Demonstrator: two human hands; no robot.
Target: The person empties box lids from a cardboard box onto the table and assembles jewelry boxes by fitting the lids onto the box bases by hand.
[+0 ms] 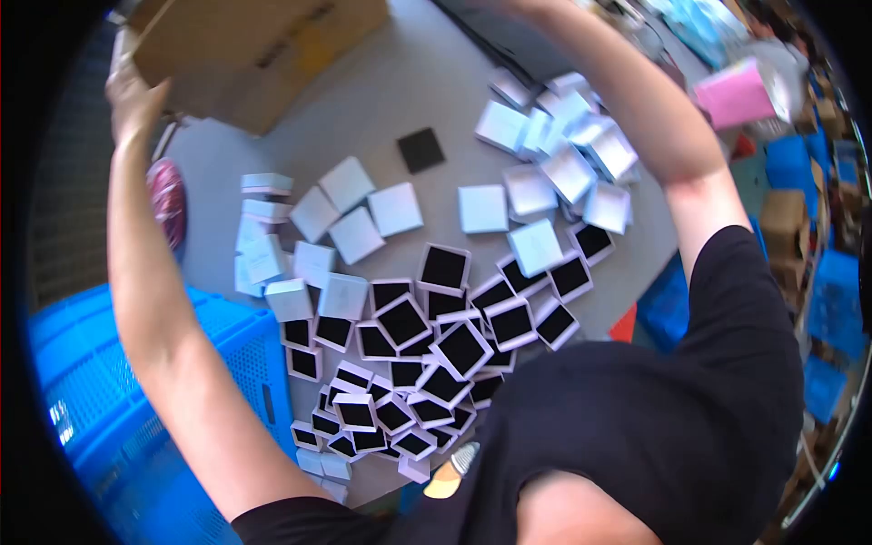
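At the upper left, my left hand (136, 98) is closed on the edge of a brown cardboard box (263, 64), its thumb stretched toward the box's side. The box is tilted, and its top runs out of view. My right arm (627, 91) reaches up past the top edge, so the right hand is out of sight. On the grey table (345, 118) below lie pale blue-white square lids (395, 209), some stacked. Nearer me is a heap of small open boxes with black inserts (445, 268). One loose black square pad (421, 150) lies apart.
A blue plastic crate (236, 354) stands left of the table. Lids and trays (568, 173) pile up at the right. Beyond my right arm are a pink box (740, 94), blue bins (836, 300) and a person (777, 54). A dark grey object (527, 41) sits at the top.
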